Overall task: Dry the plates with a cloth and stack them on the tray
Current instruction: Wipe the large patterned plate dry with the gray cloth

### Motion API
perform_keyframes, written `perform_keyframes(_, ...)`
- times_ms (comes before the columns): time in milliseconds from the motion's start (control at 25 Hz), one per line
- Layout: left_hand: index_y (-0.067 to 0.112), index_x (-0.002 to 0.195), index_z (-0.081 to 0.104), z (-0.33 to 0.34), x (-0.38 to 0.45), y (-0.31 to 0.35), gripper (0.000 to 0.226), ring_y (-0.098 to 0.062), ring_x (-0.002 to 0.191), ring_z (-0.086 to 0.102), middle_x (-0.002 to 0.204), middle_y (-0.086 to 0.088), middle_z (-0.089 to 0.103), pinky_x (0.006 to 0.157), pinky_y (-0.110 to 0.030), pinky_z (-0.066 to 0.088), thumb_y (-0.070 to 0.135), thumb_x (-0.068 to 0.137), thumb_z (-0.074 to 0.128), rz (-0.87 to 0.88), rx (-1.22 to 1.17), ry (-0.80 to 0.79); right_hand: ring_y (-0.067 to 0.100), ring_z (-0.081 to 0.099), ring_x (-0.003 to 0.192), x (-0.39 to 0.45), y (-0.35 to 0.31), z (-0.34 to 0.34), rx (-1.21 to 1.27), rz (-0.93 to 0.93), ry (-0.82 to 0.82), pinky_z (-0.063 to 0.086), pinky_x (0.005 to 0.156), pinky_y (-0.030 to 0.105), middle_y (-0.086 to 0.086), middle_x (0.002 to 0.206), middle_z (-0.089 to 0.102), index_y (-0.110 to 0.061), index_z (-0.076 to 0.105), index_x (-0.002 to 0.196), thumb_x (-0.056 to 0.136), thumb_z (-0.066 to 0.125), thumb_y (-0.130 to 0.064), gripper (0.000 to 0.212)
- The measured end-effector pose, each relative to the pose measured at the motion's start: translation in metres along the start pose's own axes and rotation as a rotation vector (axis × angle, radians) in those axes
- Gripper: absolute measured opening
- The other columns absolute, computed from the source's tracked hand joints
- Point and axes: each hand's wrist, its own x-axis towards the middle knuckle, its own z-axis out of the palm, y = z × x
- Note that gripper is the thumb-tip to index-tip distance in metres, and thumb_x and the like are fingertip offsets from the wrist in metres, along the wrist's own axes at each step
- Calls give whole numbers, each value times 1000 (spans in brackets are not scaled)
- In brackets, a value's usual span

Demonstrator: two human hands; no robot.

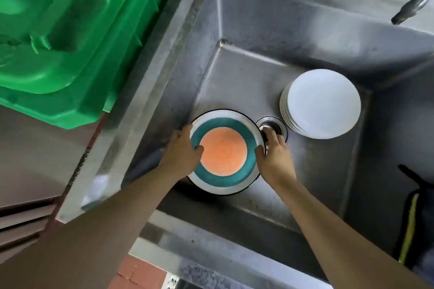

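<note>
— Orange at the centre, a teal ring round it, then a pale band and a dark rim: how does the coloured plate [225,151] lie?

— Face up and roughly level, low in the steel sink [253,73], near its left wall. Being round, it has no long axis to speak of.

— Who holds it?

— Both hands. The left hand [182,151] grips the left edge, thumb curled onto the teal ring; the right hand [273,156] clasps the right edge, thumb over the rim and fingers behind it.

— What crowds it?

— The drain [273,125] sits just beside its upper right edge, under the right fingers. Past that, a stack of white plates [323,103] stands apart from it. Bare sink floor lies open above the plate and toward the near wall.

— And beyond the sink?

— A green bin lid [63,30] on the left, a faucet spout [413,4] top right, and a dark cloth with a yellow stripe [411,223] over the right edge.
</note>
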Motion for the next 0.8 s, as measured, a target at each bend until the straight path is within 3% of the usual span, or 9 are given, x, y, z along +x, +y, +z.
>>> perform_keyframes(160, 32, 159, 15, 10, 14, -17, 76, -40, 142, 34, 156, -16, 32, 114, -56, 34, 24, 95, 56, -89, 66, -97, 33, 48, 127, 6, 13, 13, -33, 108, -44, 43, 98, 43, 10, 146, 46, -18, 33, 156, 102, 45, -18, 56)
perform_keyframes(320, 37, 156, 15, 14, 22, -29, 75, -40, 138, 41, 152, -12, 44, 113, -54, 36, 28, 94, 56, -118, -24, -141, 32, 51, 125, 10, 21, 23, -6, 137, -97, 41, 90, 38, 9, 147, 49, -20, 38, 153, 102, 40, -16, 51)
perform_keyframes(480, 29, 159, 13, 22, 27, -31, 80, -36, 140, 40, 154, -10, 42, 113, -49, 37, 28, 94, 61, -248, -170, -118, 34, 54, 119, 16, 26, 26, -14, 172, -78, 36, 81, 33, 12, 141, 53, -18, 44, 149, 102, 39, -10, 48)
perform_keyframes(640, 12, 151, 34, 31, 39, -29, 70, -37, 127, 51, 144, -17, 49, 107, -53, 44, 21, 89, 64, -393, -334, -67, 31, 57, 108, 22, 26, 28, -1, 229, -69, 35, 78, 32, 10, 135, 55, -16, 51, 143, 102, 41, -8, 42)
perform_keyframes(800, 12, 147, 41, 34, 38, -27, 66, -37, 123, 53, 141, -17, 50, 104, -54, 47, 18, 86, 66, -412, -359, -24, 23, 48, 88, 22, 23, 28, 53, 264, -52, 36, 74, 32, 11, 130, 56, -16, 53, 140, 101, 40, -6, 42)
